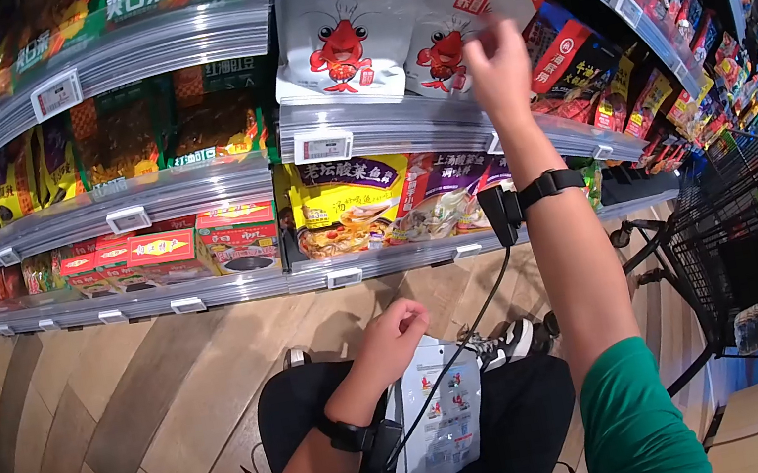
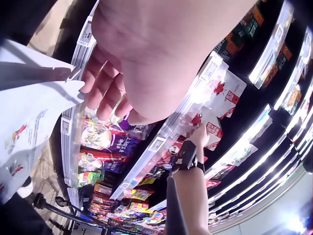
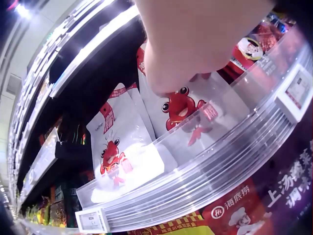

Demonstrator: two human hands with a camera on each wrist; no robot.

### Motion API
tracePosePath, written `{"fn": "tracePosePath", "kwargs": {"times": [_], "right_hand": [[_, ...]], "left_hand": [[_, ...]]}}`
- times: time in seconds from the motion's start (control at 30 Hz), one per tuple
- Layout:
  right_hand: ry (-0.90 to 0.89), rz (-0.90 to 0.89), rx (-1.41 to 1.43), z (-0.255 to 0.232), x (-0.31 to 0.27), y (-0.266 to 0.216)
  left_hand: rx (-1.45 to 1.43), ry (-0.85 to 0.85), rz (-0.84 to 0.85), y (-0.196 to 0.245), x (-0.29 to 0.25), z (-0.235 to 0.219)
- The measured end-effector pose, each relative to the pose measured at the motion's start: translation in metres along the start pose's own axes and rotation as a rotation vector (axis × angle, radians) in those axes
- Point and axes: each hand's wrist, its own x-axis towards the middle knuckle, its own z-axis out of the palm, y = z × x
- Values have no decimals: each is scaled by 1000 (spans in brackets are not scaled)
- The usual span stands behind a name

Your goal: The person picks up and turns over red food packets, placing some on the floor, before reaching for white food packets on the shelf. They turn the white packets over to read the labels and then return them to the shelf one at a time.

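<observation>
My right hand (image 1: 499,66) reaches to the shelf, in front of a white pouch (image 1: 445,43) with a red cartoon crayfish. In the right wrist view the hand (image 3: 195,44) covers the pouch's upper part and hides its own fingertips; I cannot tell whether they pinch it. Left of it stands a second white crayfish pouch (image 1: 346,37). My left hand (image 1: 394,339) hovers over the lap, fingers loosely bent and holding nothing in the left wrist view. Just beneath it, white pouches (image 1: 443,406) lie on the lap, printed back upward.
A clear shelf lip (image 3: 195,161) with price tags fronts the pouches. Yellow and purple seasoning packets (image 1: 353,203) fill the shelf below. Red boxes (image 1: 163,249) stand at left. A black shopping cart (image 1: 751,244) is at right. A cable (image 1: 473,321) runs between the wrists.
</observation>
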Motion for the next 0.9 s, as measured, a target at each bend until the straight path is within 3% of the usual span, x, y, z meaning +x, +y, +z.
{"fn": "tracePosePath", "kwargs": {"times": [0.07,0.1,0.27,0.33,0.37,0.43,0.47,0.53,0.57,0.67,0.73,0.8,0.87,0.9], "right_hand": [[-110,-145,-239,10,-9,15],[-251,7,-148,10,-9,12],[-257,60,-272,17,-12,2],[-54,-106,-288,11,-13,-10],[37,-277,-128,2,-13,-15],[255,-470,-74,-55,-32,-59],[318,-465,18,-78,-50,-62],[310,-167,279,-98,-85,-33],[270,112,361,-105,-99,-26],[9,476,507,-131,-144,13],[-234,520,480,-147,-184,14],[-606,611,349,-169,-220,7],[-1120,568,174,-189,-246,-3],[-1295,495,186,-191,-261,-8]], "left_hand": [[0,1,4,1,-1,1],[-2,5,5,2,-1,0],[19,11,-2,0,0,0],[31,7,6,-1,-1,0],[27,9,5,0,-1,0],[29,-6,4,-1,-6,-1],[42,16,24,-4,-7,-1],[42,54,49,-5,-1,0],[29,27,42,-3,-1,0],[48,-21,43,4,-5,3],[172,-71,81,5,-11,2],[308,-123,119,12,-16,-2],[459,-184,165,14,-18,-3],[545,-176,172,12,-20,-1]]}}
